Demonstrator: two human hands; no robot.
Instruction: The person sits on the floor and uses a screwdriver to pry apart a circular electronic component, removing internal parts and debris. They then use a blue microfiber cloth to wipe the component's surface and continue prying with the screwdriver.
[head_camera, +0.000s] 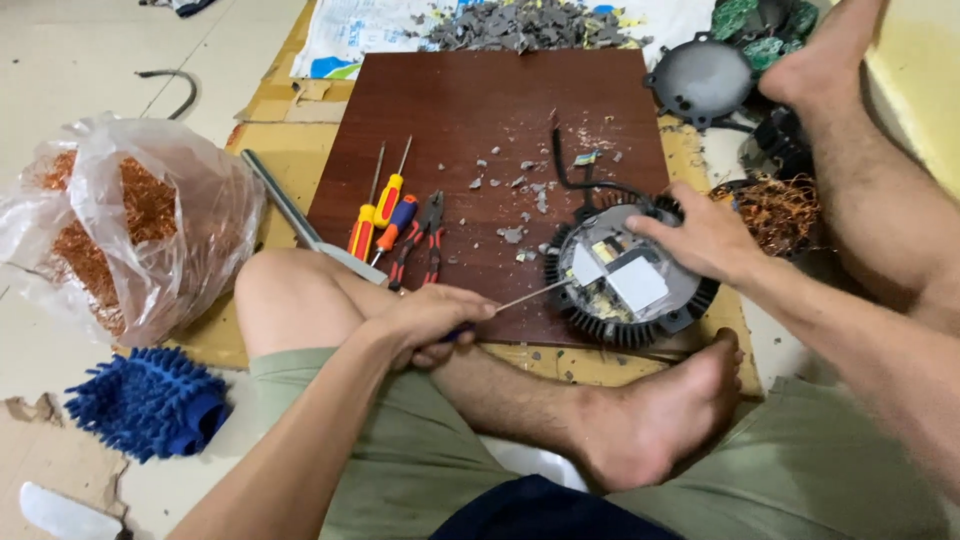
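My left hand (432, 322) is closed around the handle of a thin screwdriver (530, 295). Its shaft points right, and the tip touches the left rim of a round black finned unit (628, 290). That unit lies on a dark red wooden board (470, 120), with a grey plate and circuit parts showing on top. My right hand (705, 240) rests on the unit's upper right side, fingers spread over it. A black cable (570, 175) runs from the unit up the board.
Two screwdrivers (385, 215) and red-handled pliers (420, 240) lie on the board's left. A metal bar (290, 215) lies beside them. A clear bag of copper wire (120, 230) and a blue mop head (150, 400) sit left. Grey fragments (520, 25), a round cover (700, 78), loose copper wire (775, 210).
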